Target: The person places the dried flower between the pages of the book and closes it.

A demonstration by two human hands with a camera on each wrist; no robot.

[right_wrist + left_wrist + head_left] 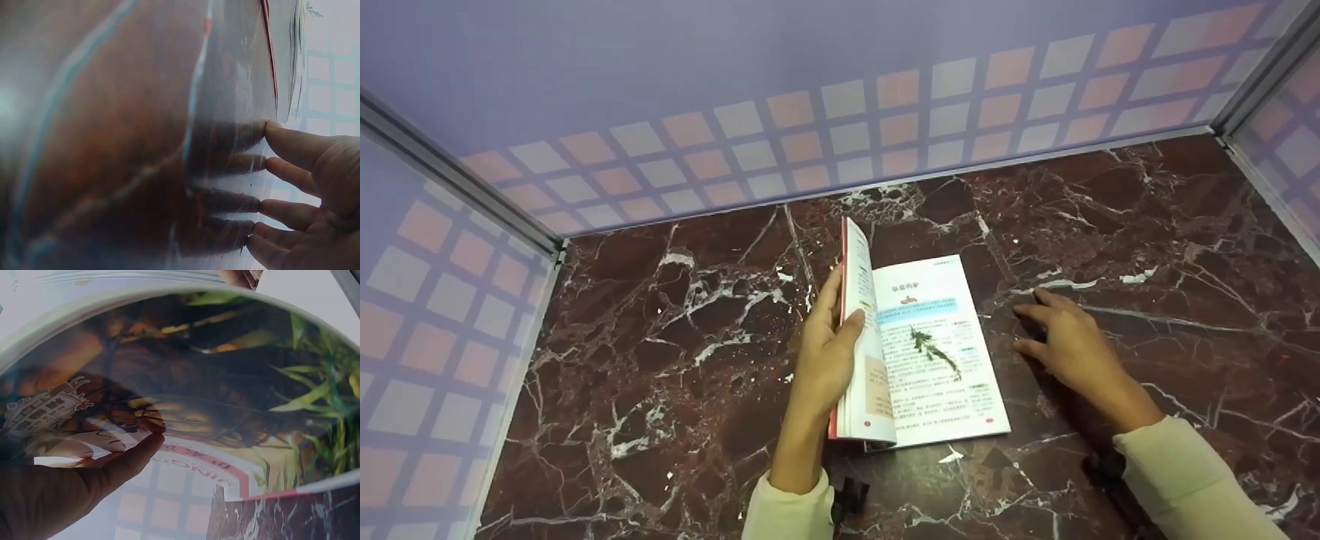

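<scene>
An open book (945,409) lies on the marble-patterned table, its left half raised nearly upright. My left hand (823,367) grips that raised half, thumb on the printed page and fingers behind the red-edged cover. In the left wrist view the dark, glossy picture cover (225,394) bends above the hand. A small green sprig (931,351) lies flat on the right page, below the blue text band. To the right of the book, my right hand (1069,341) holds nothing. Its fingertips (260,205) rest on the table surface, as the right wrist view shows.
The dark red marble table (697,405) has white veins and scattered pale flecks left of the book. Low purple panels with pink and white squares (851,139) enclose it at the back and sides. Black wrist straps (849,501) sit at both pale sleeves.
</scene>
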